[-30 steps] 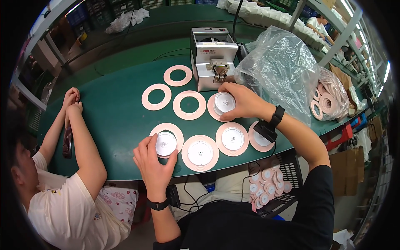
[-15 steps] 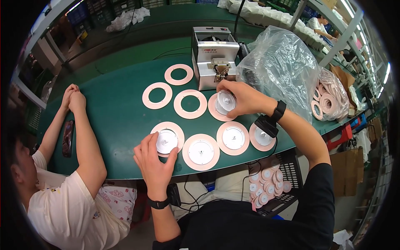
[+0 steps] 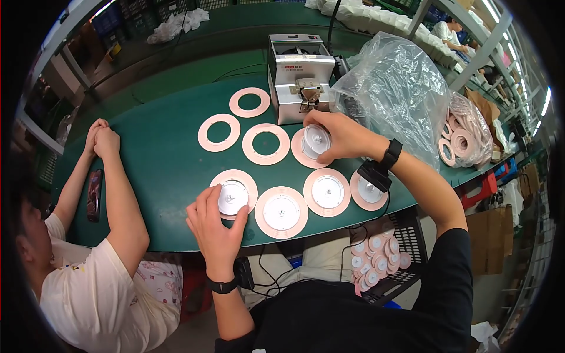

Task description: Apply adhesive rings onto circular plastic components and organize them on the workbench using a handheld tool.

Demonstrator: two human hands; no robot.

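My left hand (image 3: 216, 230) has its thumb and fingers around the edge of a white disc (image 3: 233, 197), which lies on a pink ring (image 3: 250, 183). At the far right of the rings, my right hand (image 3: 347, 136) grips another white disc (image 3: 318, 140) by its rim, over a second pink ring (image 3: 299, 154). That disc looks slightly tilted, and a pale round surface shows under it. Between and beside my hands lie pink rings with white discs in their middles (image 3: 282, 212) (image 3: 328, 192) (image 3: 369, 192). Beyond them are three bare pink rings (image 3: 266, 160) (image 3: 219, 148) (image 3: 249, 115).
A metal machine (image 3: 301, 76) stands at the back, beside a big clear plastic bag (image 3: 394, 88). Another bag of pink rings (image 3: 465, 141) sits farther right. Below the table edge, a black crate (image 3: 410, 238) holds many assembled discs. A co-worker's clasped hands (image 3: 103, 138) rest at left near a dark oblong object (image 3: 95, 195).
The view has shifted slightly, moving the table's things a little up and left in the picture. Both my hands stay at the same discs, with little other movement.
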